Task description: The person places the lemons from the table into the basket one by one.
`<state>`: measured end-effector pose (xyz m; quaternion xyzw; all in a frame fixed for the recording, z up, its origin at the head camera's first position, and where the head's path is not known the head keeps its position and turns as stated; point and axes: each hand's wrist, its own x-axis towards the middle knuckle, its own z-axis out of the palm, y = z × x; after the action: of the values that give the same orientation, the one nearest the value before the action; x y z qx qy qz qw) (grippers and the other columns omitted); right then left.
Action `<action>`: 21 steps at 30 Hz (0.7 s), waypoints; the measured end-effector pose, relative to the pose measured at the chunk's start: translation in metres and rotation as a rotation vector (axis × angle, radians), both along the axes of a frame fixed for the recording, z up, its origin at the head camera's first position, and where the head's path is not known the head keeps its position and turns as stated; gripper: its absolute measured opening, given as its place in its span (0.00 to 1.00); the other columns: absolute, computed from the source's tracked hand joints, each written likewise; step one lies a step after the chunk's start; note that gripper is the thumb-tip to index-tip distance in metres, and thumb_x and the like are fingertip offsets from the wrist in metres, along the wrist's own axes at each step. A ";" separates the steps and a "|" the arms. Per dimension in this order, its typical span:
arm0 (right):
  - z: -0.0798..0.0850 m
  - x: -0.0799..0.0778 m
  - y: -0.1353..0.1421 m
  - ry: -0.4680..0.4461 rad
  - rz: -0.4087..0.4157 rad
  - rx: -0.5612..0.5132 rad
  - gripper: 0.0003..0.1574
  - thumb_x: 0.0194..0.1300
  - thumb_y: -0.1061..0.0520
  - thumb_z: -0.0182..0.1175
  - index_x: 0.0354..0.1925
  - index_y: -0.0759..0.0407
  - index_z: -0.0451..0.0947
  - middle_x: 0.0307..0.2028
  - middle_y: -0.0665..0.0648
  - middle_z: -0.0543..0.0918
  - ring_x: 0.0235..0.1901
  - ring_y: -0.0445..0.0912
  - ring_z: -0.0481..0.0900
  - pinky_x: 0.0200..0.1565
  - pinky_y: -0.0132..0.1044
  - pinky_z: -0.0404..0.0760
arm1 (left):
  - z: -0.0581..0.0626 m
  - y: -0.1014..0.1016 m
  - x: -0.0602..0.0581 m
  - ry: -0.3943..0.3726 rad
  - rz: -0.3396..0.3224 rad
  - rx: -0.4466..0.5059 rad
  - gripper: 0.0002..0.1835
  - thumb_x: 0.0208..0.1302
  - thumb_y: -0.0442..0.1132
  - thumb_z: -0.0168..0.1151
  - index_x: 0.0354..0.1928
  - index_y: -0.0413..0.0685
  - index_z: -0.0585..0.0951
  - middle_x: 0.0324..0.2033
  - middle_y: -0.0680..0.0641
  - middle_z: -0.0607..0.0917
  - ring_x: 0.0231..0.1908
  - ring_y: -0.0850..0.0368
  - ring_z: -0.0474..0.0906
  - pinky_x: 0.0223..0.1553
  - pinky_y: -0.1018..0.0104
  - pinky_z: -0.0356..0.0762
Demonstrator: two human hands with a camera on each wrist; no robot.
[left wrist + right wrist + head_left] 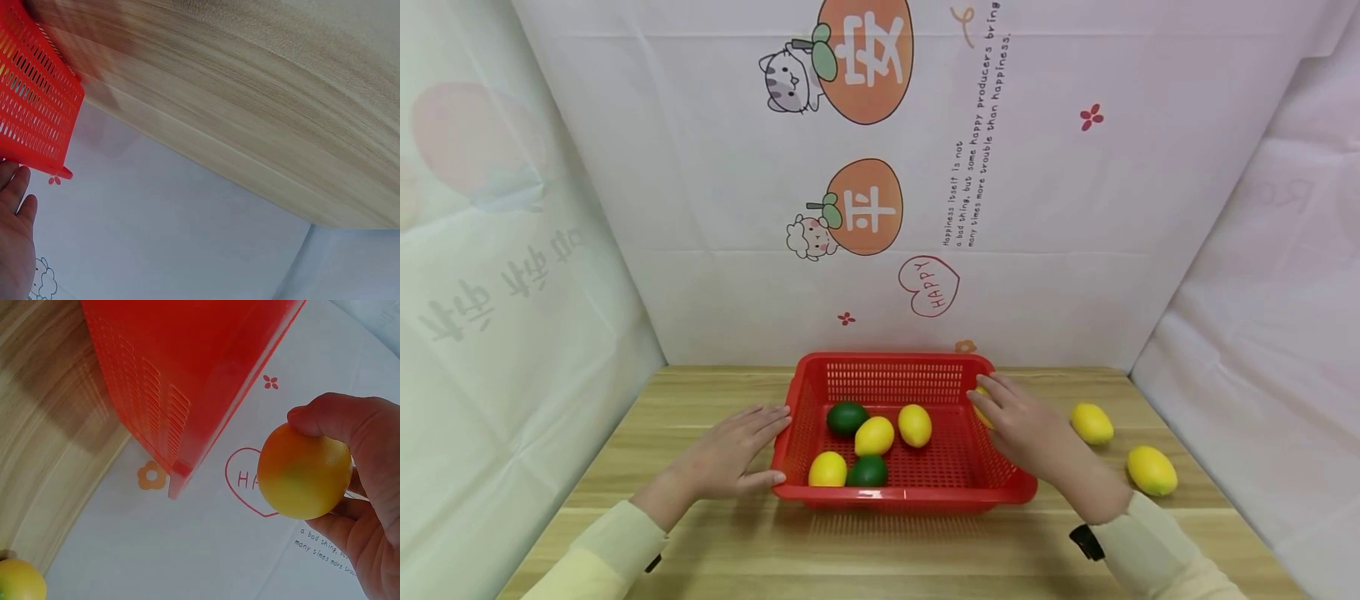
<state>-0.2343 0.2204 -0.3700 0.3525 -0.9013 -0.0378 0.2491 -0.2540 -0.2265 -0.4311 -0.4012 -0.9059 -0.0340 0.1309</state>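
Observation:
A red plastic basket [917,493] stands on the table, with several yellow lemons [914,426] and two dark green fruits [847,418] inside. My left hand [730,454] touches the basket's left rim with its fingers extended; the left wrist view shows the fingertips [22,181] against the rim's outer side. Over the basket's right side, my right hand [1026,425] holds a lemon [304,472], pinched between thumb and fingers. In the head view that lemon is mostly hidden behind the hand.
Two more lemons lie on the wooden table to the right of the basket, a nearer lemon [1152,471] and a farther lemon [1092,424]. A white printed cloth [737,167] rises behind the table [715,550], with white sheets at both sides.

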 end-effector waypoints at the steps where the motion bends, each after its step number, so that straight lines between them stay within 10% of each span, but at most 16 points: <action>1: 0.000 -0.001 -0.001 -0.001 0.002 -0.001 0.36 0.46 0.62 0.76 0.55 0.66 0.77 0.56 0.70 0.76 0.57 0.63 0.75 0.46 0.51 0.82 | 0.000 0.000 0.000 0.005 -0.004 0.004 0.43 0.64 0.67 0.52 0.67 0.38 0.70 0.66 0.41 0.70 0.66 0.43 0.65 0.66 0.48 0.61; 21: -0.011 -0.014 -0.004 -0.103 -0.037 0.024 0.38 0.48 0.59 0.77 0.58 0.65 0.75 0.57 0.70 0.76 0.58 0.63 0.73 0.53 0.54 0.77 | 0.002 0.001 0.001 -0.006 0.000 -0.009 0.43 0.65 0.67 0.51 0.67 0.37 0.69 0.66 0.40 0.70 0.66 0.42 0.64 0.66 0.47 0.61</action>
<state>-0.2482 0.2163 -0.3805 0.3399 -0.9188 -0.0350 0.1976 -0.2530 -0.2259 -0.4287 -0.4015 -0.9066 -0.0312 0.1263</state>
